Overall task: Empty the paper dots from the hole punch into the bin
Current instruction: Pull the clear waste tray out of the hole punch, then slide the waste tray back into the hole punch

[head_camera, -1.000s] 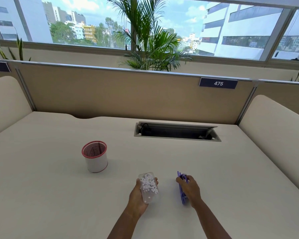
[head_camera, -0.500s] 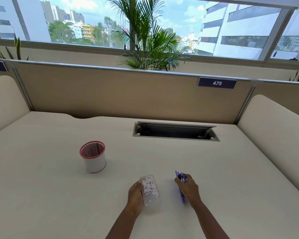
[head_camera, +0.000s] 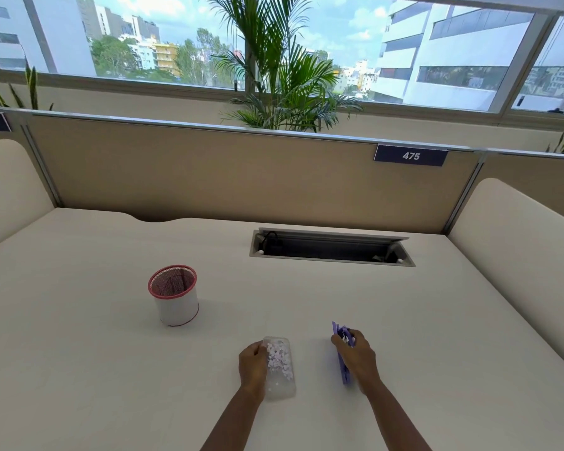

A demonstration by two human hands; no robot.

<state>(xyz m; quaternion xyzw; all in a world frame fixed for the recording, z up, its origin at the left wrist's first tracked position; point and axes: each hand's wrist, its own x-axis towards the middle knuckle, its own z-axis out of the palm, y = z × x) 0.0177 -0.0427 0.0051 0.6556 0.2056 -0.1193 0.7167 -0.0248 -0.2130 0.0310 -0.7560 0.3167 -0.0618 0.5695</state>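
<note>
A clear plastic dot tray (head_camera: 280, 369), detached from the hole punch, lies low on the desk with white paper dots inside. My left hand (head_camera: 253, 364) grips its left side. The purple hole punch (head_camera: 342, 353) stands on edge to the right, and my right hand (head_camera: 355, 356) is closed around it. The bin (head_camera: 175, 296), a small white mesh cup with a red rim, stands upright to the left and further back, apart from both hands.
A beige desk (head_camera: 79, 353) carries everything. A recessed cable slot (head_camera: 331, 247) opens at the back centre. Partition panels close off the back and both sides, with a plate reading 475 (head_camera: 411, 155).
My left hand has lowered the dot tray from a raised tilt down to the desk surface. My right hand stays on the purple punch.
</note>
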